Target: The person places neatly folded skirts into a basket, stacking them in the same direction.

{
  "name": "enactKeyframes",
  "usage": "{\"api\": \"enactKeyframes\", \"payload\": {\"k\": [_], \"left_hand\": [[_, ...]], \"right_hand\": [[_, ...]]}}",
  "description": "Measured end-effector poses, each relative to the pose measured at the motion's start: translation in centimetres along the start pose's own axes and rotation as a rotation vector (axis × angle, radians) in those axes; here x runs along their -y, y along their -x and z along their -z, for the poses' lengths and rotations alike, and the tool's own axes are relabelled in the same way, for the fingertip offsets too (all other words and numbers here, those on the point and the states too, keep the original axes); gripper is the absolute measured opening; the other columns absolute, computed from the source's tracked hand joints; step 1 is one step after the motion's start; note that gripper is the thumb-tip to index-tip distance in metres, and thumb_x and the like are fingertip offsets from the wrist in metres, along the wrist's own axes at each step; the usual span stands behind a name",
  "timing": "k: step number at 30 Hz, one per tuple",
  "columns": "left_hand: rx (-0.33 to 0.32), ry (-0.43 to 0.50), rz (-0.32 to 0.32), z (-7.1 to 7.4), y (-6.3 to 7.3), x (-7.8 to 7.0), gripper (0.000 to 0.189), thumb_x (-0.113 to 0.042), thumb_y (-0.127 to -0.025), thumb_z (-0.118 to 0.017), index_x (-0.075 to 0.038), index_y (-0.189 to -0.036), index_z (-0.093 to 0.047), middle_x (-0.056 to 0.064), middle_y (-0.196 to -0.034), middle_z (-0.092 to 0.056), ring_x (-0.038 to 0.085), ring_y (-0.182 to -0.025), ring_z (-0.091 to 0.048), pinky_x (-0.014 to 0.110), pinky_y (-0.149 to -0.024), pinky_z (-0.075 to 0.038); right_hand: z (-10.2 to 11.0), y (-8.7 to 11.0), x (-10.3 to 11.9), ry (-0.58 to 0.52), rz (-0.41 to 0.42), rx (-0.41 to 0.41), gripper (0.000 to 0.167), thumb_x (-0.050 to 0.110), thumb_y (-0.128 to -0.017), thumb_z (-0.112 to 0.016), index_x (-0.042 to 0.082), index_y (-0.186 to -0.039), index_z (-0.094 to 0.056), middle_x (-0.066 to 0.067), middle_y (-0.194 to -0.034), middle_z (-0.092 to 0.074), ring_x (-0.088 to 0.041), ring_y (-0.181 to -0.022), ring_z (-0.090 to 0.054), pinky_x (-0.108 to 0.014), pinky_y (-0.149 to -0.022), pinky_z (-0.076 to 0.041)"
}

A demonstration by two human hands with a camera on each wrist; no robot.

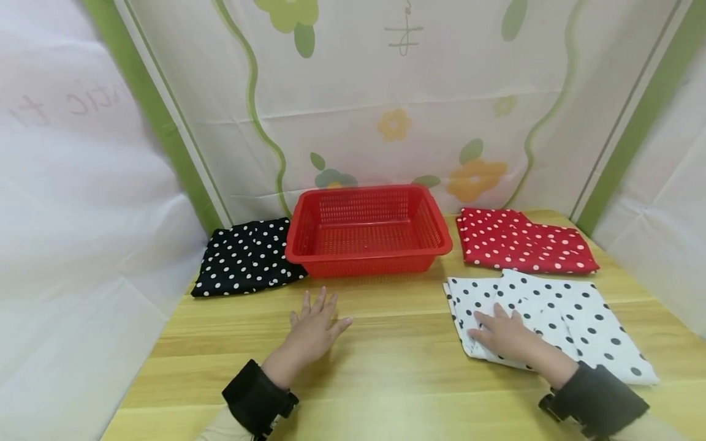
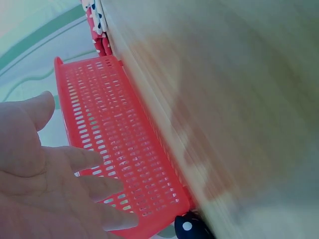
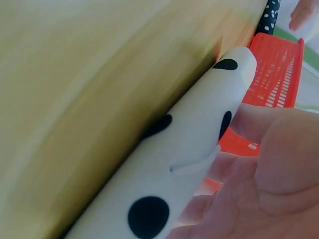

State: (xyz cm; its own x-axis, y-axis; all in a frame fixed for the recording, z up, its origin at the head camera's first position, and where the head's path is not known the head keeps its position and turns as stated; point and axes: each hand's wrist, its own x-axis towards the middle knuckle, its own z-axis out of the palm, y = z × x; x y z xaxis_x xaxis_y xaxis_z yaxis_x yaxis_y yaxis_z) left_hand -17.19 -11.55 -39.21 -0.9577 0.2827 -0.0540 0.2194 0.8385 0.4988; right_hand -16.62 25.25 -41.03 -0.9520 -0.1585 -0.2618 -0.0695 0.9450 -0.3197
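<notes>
Work is seemingly just starting: in the head view, folded white polka-dot cloth (image 1: 559,315) is lying before red polka-dot cloth (image 1: 521,242), black polka-dot cloth (image 1: 245,257) beside the red plastic basket (image 1: 366,266), none inside. Left wrist: left hand (image 2: 55,181) is spreading, empty. Right wrist: right hand (image 3: 249,184) is resting, ungrasping, on the white one.

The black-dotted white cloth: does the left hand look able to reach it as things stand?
Probably yes: the left hand holds nothing, and only tabletop shows between it and the black-dotted white cloth, though the right hand covers part of the cloth.
</notes>
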Motion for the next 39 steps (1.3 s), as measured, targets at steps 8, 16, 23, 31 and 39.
{"api": "enactKeyframes", "payload": {"k": [8, 16, 23, 31, 39], "left_hand": [[0.014, -0.009, 0.017, 0.2, 0.4, 0.3, 0.068, -0.046, -0.100, -0.049, -0.003, -0.150, -0.034, 0.021, -0.158, -0.018, 0.048, -0.143, -0.001, 0.077, -0.101, -0.007], [0.016, -0.013, 0.022, 0.0, 0.5, 0.5, 0.068, -0.046, -0.100, -0.049, -0.002, -0.150, -0.034, 0.021, -0.158, -0.018, 0.049, -0.143, -0.001, 0.077, -0.101, -0.007], [0.004, -0.009, 0.035, 0.3, 0.3, 0.7, 0.068, -0.045, -0.100, -0.049, -0.001, -0.149, -0.034, 0.022, -0.157, -0.020, 0.050, -0.143, -0.002, 0.076, -0.102, -0.006], [0.033, -0.001, 0.041, 0.4, 0.3, 0.8, 0.068, -0.046, -0.100, -0.048, -0.002, -0.150, -0.034, 0.021, -0.158, -0.017, 0.050, -0.143, -0.001, 0.076, -0.102, -0.005], [0.036, -0.006, 0.045, 0.5, 0.3, 0.9, 0.069, -0.048, -0.099, -0.048, -0.002, -0.150, -0.034, 0.021, -0.158, -0.018, 0.050, -0.143, -0.002, 0.076, -0.102, -0.006]], "right_hand": [[-0.6, 0.2, 2.1, -0.013, 0.009, 0.015, 0.067, 0.049, -0.097, -0.052, -0.002, -0.140, -0.049, -0.046, -0.143, -0.020, -0.072, -0.124, -0.012, -0.079, -0.088, -0.028], [-1.0, -0.1, 3.9, 0.007, 0.020, 0.042, 0.065, 0.050, -0.096, -0.054, 0.001, -0.138, -0.052, -0.044, -0.143, -0.024, -0.071, -0.123, -0.020, -0.076, -0.085, -0.035], [-1.5, -0.1, 5.1, 0.026, 0.026, 0.047, 0.063, 0.049, -0.096, -0.055, 0.003, -0.138, -0.052, -0.042, -0.143, -0.027, -0.070, -0.123, -0.023, -0.076, -0.081, -0.039], [-2.2, -0.2, 7.0, 0.005, 0.048, 0.037, 0.075, 0.050, -0.094, -0.056, -0.003, -0.145, -0.039, -0.037, -0.145, -0.033, -0.064, -0.127, -0.028, -0.075, -0.087, -0.035], [-0.4, 0.3, 4.1, -0.013, 0.059, -0.079, 0.063, 0.032, -0.093, -0.064, -0.007, -0.139, -0.046, -0.036, -0.144, -0.034, -0.058, -0.130, -0.028, -0.069, -0.098, -0.031]]}}
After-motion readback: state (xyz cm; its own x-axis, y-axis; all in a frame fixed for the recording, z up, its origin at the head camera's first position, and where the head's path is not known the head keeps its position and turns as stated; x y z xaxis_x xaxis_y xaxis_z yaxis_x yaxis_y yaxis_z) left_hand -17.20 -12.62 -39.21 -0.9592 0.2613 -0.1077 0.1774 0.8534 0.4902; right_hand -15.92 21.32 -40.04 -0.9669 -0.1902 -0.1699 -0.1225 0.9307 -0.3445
